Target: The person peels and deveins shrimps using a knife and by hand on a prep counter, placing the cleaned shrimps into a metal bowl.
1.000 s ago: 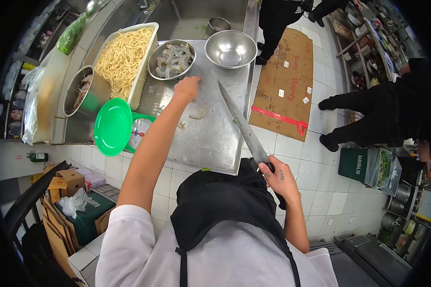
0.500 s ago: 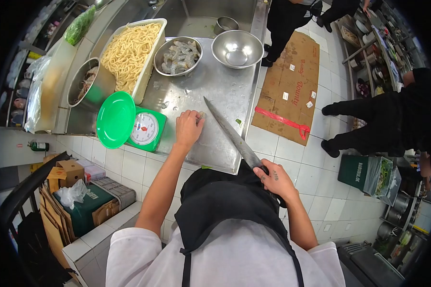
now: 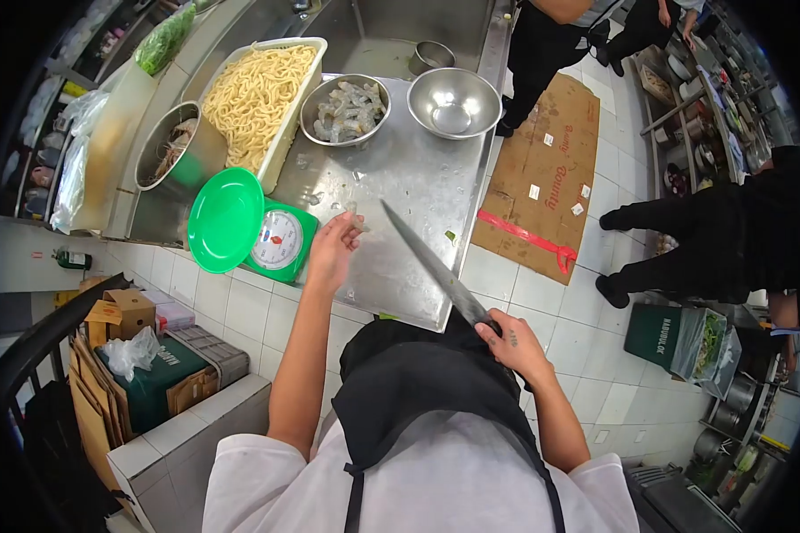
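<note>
My left hand point(image 3: 332, 249) pinches a small greyish peeled shrimp point(image 3: 357, 218) just above the steel counter point(image 3: 391, 275). In my right hand point(image 3: 514, 343) is the handle of a large knife point(image 3: 434, 268), its blade slanting up and left over the counter, tip apart from the shrimp. Beyond my left hand, a steel bowl point(image 3: 315, 140) holds several raw peeled shrimp point(image 3: 351, 111). To its right stands another steel bowl point(image 3: 454, 105), with nothing seen inside. A green scale point(image 3: 280, 240) with a round green pan point(image 3: 226, 220) sits left of my left hand.
A white tub point(image 3: 284, 147) of thick noodles point(image 3: 258, 98) and a steel pot point(image 3: 164, 147) with shrimp-like pieces stand at the left. Behind is a sink point(image 3: 391, 27) with a small steel bowl point(image 3: 432, 56). Cardboard point(image 3: 547, 178) lies on the floor; people in dark clothes stand at right.
My left hand has lifted slightly off the counter and turned, showing the shrimp between its fingertips. The knife stays in my right hand. The whole view has shifted a little.
</note>
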Action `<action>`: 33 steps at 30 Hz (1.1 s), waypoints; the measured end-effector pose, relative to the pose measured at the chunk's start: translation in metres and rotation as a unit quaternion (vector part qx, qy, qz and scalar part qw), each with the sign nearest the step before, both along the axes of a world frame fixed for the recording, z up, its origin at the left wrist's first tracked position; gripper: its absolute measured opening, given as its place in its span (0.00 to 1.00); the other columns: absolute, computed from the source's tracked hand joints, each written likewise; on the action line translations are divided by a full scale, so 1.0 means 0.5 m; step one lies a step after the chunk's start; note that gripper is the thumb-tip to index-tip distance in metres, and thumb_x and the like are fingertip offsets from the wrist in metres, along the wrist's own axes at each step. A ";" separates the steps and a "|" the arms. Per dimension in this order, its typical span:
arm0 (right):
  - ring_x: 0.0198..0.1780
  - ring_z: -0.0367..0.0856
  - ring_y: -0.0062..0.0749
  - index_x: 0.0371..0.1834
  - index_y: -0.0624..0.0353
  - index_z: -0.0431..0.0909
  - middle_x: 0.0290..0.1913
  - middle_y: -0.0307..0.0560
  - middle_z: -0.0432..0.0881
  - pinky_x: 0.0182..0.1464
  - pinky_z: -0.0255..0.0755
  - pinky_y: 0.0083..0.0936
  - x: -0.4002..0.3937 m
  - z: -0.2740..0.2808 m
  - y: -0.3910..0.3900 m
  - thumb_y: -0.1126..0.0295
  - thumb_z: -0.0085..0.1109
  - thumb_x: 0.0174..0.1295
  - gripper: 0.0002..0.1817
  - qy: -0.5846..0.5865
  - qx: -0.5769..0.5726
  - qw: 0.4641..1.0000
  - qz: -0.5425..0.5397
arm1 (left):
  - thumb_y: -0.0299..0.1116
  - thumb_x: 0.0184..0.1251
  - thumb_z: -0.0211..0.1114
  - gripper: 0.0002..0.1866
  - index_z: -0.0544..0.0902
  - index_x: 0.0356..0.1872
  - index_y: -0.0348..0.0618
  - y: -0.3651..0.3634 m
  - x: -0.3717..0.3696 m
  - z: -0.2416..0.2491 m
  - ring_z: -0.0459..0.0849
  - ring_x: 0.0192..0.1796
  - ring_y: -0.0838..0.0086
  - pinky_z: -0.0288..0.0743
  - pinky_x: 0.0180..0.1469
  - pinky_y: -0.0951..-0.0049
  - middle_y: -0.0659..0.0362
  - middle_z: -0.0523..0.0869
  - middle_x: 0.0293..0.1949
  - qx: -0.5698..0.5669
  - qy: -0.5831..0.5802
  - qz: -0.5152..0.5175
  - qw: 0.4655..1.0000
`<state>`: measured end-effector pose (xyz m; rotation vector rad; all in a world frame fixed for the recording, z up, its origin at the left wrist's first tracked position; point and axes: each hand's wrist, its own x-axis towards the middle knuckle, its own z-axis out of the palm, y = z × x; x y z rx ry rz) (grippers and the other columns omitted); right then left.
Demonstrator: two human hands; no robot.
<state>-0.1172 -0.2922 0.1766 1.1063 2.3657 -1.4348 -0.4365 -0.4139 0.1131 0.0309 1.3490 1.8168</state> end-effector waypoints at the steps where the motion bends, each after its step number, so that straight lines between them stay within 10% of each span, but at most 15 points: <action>1: 0.30 0.77 0.62 0.37 0.63 0.74 0.23 0.63 0.77 0.34 0.68 0.43 0.006 0.000 0.001 0.59 0.57 0.64 0.16 0.002 0.002 1.000 -0.025 | 0.35 0.67 0.64 0.09 0.78 0.43 0.45 -0.005 0.003 0.021 0.79 0.42 0.81 0.66 0.41 0.81 0.63 0.85 0.43 0.023 0.017 0.001 1.000; 15: 0.16 0.77 0.33 0.32 0.63 0.71 0.16 0.50 0.76 0.23 0.69 0.31 0.021 0.023 -0.017 0.59 0.57 0.66 0.17 -0.019 -0.046 0.995 -0.090 | 0.27 0.56 0.73 0.21 0.75 0.50 0.37 0.029 0.031 0.082 0.79 0.44 0.80 0.73 0.51 0.81 0.61 0.81 0.43 0.101 0.174 -0.025 0.979; 25: 0.17 0.78 0.39 0.34 0.63 0.71 0.16 0.53 0.76 0.26 0.70 0.34 0.022 0.016 -0.027 0.58 0.57 0.66 0.17 -0.010 -0.038 0.995 -0.095 | 0.22 0.57 0.71 0.20 0.76 0.50 0.35 0.135 0.002 0.152 0.79 0.44 0.79 0.74 0.50 0.79 0.60 0.81 0.42 0.125 0.219 -0.013 0.968; 33: 0.18 0.78 0.40 0.33 0.63 0.71 0.17 0.54 0.76 0.26 0.69 0.34 0.025 0.020 -0.035 0.59 0.58 0.65 0.16 0.005 -0.018 0.993 -0.118 | 0.31 0.52 0.74 0.24 0.77 0.50 0.35 0.380 -0.148 0.131 0.84 0.49 0.63 0.76 0.51 0.66 0.52 0.84 0.47 -0.081 0.617 -0.071 0.780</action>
